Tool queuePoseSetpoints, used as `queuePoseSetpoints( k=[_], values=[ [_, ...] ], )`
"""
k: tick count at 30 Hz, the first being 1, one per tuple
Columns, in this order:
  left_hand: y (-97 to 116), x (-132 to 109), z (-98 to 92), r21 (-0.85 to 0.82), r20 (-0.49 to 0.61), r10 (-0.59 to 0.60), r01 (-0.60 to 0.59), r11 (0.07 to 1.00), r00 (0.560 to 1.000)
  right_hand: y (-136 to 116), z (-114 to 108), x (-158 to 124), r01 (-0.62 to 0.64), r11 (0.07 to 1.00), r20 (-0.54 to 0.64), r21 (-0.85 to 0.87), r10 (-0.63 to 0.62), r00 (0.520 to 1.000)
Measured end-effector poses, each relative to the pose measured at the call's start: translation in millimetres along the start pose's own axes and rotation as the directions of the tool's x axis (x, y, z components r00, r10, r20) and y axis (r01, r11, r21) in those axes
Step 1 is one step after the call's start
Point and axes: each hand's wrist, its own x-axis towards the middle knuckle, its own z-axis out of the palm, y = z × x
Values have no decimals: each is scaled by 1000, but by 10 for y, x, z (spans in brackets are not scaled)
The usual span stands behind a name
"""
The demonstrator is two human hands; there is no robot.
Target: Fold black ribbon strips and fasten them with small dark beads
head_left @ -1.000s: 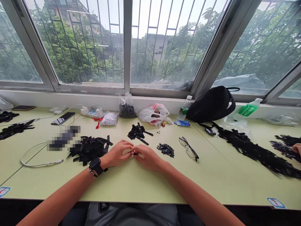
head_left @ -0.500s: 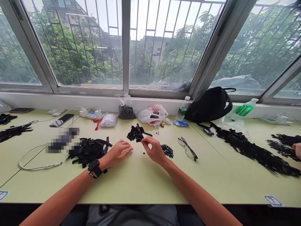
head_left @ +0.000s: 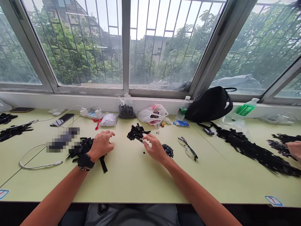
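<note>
My left hand (head_left: 101, 145) is over the right side of a pile of black fabric strips (head_left: 81, 149), its fingers curved and apart with nothing visible between them. One loose strip (head_left: 103, 164) sticks out below it. My right hand (head_left: 155, 149) pinches the end of a short black strip (head_left: 139, 139) at the edge of a smaller heap of black strips (head_left: 134, 131). Just right of that hand is a mound of small dark round pieces (head_left: 168, 150), partly hidden by it. A single dark piece (head_left: 144, 153) lies left of my right wrist.
Eyeglasses (head_left: 188, 148) lie to the right. Along the back stand a clear bag of black pieces (head_left: 126, 111), a white plastic bag (head_left: 150, 115), a bottle (head_left: 182, 110) and a black bag (head_left: 209, 105). Another person's hand (head_left: 293, 148) is at far right, beside long black strips (head_left: 256, 152).
My left hand has moved left, from the middle of the table to the strip pile. My right hand has shifted slightly, bringing its strip against the small heap.
</note>
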Motion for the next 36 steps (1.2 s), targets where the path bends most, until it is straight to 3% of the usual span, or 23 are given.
queuePoseSetpoints(
  k=[5,10,15,24,32,36],
  values=[
    [-56,6,-68,25,117,-35,32,999,993,26,-31,26,-36,999,-15,-12,36,999],
    [-74,8,-12,-38,134,-38,43,998,990,21,-52,28,-31,999,-4,-8,31,1000],
    [-22,-7,43,-39,85,7,-4,999,996,-11,-57,6,-31,999,58,-33,33,998],
    [119,6,-20,-75,-40,48,-50,996,998,-65,-142,-60,81,958,336,-275,16,942],
    [151,-13,33,-97,-90,40,-48,994,995,-126,-73,-84,176,918,423,-355,-11,906],
    [124,0,69,-54,-176,23,-33,998,984,-198,-85,-71,185,912,469,-366,10,883]
  ],
)
